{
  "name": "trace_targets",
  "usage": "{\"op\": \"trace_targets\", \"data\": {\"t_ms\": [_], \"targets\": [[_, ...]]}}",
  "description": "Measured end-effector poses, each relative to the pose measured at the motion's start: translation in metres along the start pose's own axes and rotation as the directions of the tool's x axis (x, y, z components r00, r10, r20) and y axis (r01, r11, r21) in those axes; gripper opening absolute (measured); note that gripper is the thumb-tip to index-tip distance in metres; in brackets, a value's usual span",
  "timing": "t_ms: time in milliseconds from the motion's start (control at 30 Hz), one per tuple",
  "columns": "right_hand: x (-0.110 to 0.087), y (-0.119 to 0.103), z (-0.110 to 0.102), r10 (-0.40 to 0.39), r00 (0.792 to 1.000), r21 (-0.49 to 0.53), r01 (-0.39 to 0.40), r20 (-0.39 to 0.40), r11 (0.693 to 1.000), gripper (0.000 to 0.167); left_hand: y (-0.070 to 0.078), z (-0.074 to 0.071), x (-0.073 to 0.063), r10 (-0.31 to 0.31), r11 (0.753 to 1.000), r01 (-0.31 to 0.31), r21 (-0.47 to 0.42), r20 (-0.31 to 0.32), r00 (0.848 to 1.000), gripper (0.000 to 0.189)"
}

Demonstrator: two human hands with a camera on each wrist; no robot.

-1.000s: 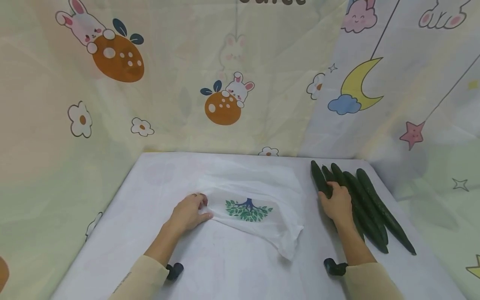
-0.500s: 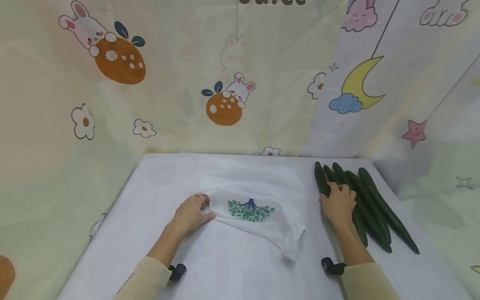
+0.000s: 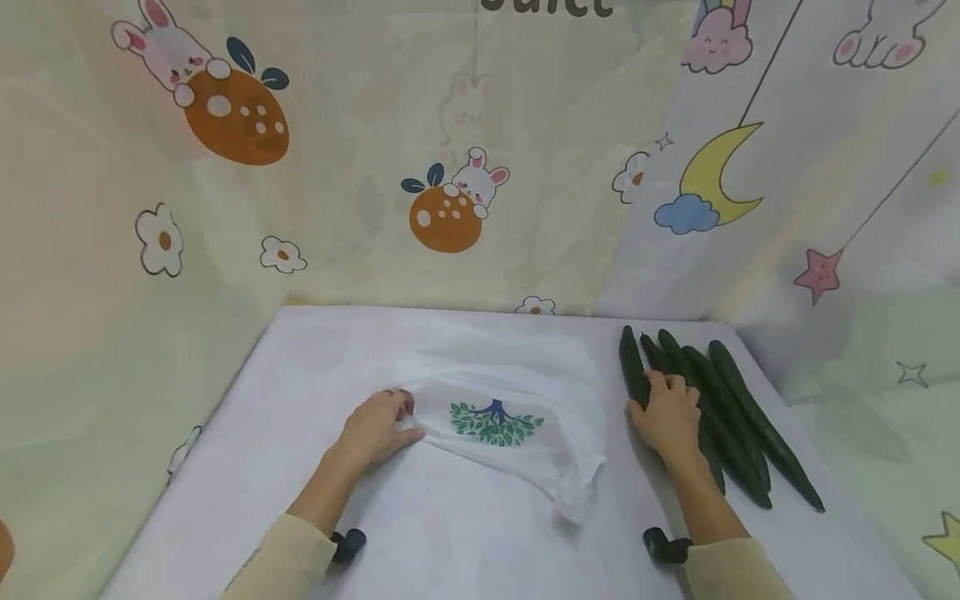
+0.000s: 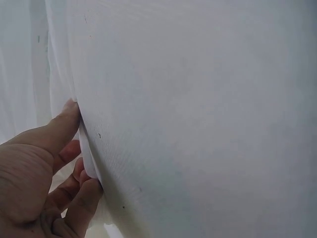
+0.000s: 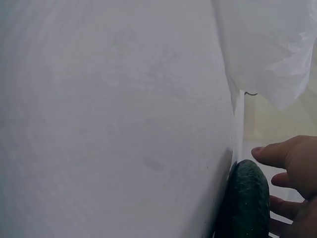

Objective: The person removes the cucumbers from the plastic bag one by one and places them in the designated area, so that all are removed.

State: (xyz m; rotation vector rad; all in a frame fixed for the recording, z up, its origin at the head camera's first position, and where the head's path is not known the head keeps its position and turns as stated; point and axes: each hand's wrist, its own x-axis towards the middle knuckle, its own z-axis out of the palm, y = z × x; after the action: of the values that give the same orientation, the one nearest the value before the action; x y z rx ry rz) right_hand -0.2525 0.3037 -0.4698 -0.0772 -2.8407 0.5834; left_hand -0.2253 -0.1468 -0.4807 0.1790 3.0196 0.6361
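A white cloth or thin plastic bag (image 3: 525, 383) with a printed green tree lies flat in the middle of the table. At its left edge my left hand (image 3: 378, 425) holds the rim, thumb on one side and curled fingers on the other; the left wrist view shows the bag's edge (image 4: 89, 153) between them. Several dark green cucumbers (image 3: 738, 417) lie side by side at the right. Over the leftmost cucumber (image 3: 632, 358) sits my right hand (image 3: 670, 417), thumb to its left, fingers spread to its right. In the right wrist view the thumb stands apart from the cucumber's rounded end (image 5: 246, 193).
The white-covered table (image 3: 465, 533) ends at a patterned curtain (image 3: 337, 167) at the back and sides. Dark camera mounts show at the left wrist (image 3: 348, 546) and the right wrist (image 3: 666, 546).
My right hand has shifted slightly left over the cucumbers, its thumb now farther out to the left. The left hand keeps its place on the bag's edge.
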Motion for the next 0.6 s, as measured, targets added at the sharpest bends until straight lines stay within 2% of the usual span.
{"op": "trace_targets", "data": {"t_ms": [200,333,467,600], "targets": [[-0.003,-0.005,-0.002,-0.019,1.000,-0.018,0.018,-0.009,1.000,0.061,0.005,-0.001,0.003,0.020,1.000,-0.020,-0.002,-0.013,1.000,0.040],[-0.003,-0.013,-0.004,-0.071,0.997,-0.002,0.071,-0.025,0.997,0.060,0.007,0.001,0.004,0.023,1.000,-0.023,0.001,-0.008,1.000,0.041],[-0.002,-0.026,-0.008,-0.144,0.989,-0.013,0.144,-0.042,0.990,0.056,0.009,0.002,0.004,0.033,0.999,-0.033,0.037,0.006,0.999,0.042],[-0.002,-0.043,-0.016,-0.182,0.981,-0.018,0.181,-0.060,0.983,0.054,0.013,-0.001,0.003,0.059,0.994,-0.061,0.092,0.021,0.998,0.042]]}}
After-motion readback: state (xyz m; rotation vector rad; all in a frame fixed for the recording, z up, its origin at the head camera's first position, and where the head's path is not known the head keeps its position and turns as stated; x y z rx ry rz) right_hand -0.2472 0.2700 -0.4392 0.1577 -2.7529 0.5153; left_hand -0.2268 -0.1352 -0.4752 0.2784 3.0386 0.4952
